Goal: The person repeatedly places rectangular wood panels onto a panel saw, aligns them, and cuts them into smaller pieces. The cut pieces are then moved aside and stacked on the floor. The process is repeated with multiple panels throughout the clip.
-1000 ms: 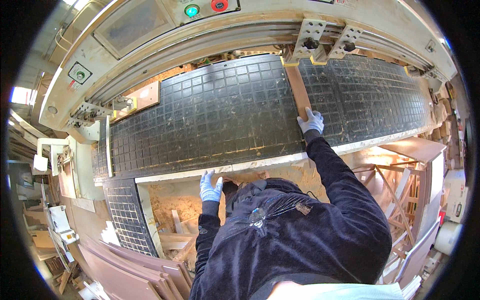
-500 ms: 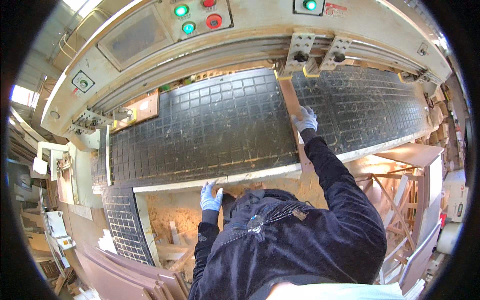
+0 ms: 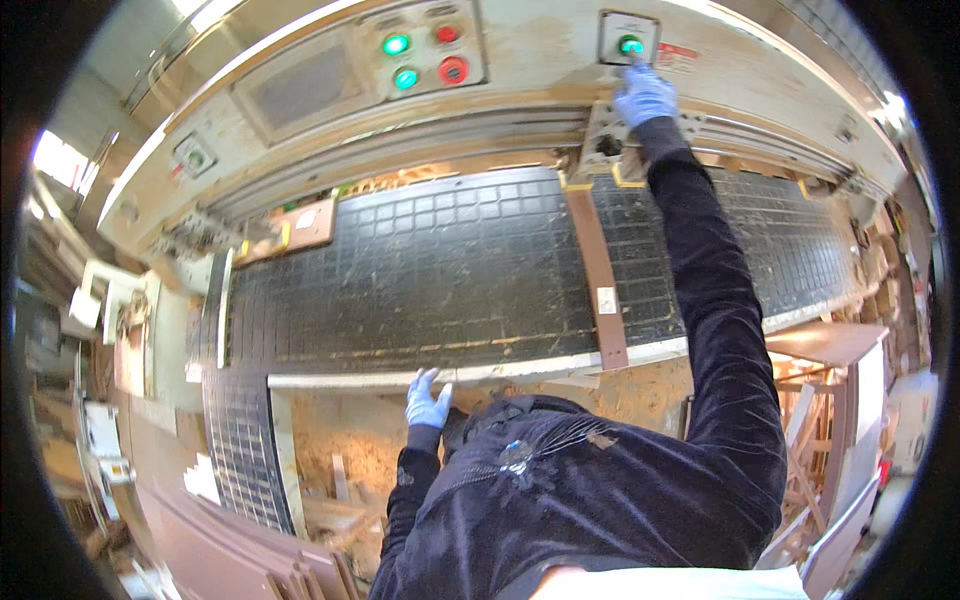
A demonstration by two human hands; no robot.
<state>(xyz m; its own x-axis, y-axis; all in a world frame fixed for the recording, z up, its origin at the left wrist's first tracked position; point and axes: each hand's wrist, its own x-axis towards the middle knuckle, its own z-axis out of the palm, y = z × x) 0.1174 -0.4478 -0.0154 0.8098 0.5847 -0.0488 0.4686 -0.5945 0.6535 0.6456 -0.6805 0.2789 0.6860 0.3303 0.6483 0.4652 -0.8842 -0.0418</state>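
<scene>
My right hand (image 3: 647, 98), in a light glove, reaches up to the machine's front panel. Its index finger is stretched out onto a lit green button (image 3: 630, 45), and the hand holds nothing. Below it, a narrow brown board (image 3: 594, 262) with a small white label lies across the black grid-patterned bed (image 3: 440, 280). The board's near end rests over the pale front edge (image 3: 345, 381). My gloved left hand (image 3: 428, 402) is beside that edge, empty, its fingers apart. Whether it touches the edge I cannot tell.
More lit buttons (image 3: 397, 44) and red ones (image 3: 453, 69) sit beside a dark screen (image 3: 305, 88). Another brown board (image 3: 308, 224) lies at the bed's far left. Stacked brown panels (image 3: 225, 540) stand at lower left, and a wooden frame rack (image 3: 800, 440) at right.
My right hand has let go of the narrow board and moved up to the green button on the panel. The left hand stays near the front edge. The view has shifted slightly.
</scene>
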